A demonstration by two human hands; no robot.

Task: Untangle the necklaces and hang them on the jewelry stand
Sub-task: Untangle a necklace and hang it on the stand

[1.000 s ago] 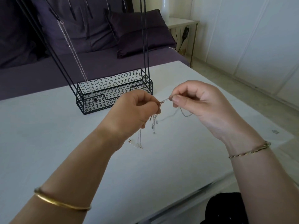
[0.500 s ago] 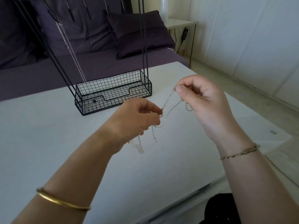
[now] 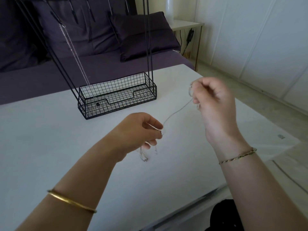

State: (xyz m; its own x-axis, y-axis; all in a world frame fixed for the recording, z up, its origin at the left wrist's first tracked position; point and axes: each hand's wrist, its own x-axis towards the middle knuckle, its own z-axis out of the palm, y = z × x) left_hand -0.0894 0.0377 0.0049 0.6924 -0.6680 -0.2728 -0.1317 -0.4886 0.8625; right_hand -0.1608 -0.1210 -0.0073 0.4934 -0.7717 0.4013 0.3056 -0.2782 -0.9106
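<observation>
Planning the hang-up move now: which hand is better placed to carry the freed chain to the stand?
Probably the right hand: it is raised and pinches the end of the drawn-out chain. The left hand sits lower, gripping the tangled bunch, though nearer the stand.

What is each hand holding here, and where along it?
Both pinch thin silver necklace chains: the left hand at the tangled bunch, ends dangling below; the right hand at one strand's upper end.

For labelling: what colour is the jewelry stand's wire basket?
Black, clearest in the head view: wire basket.
</observation>
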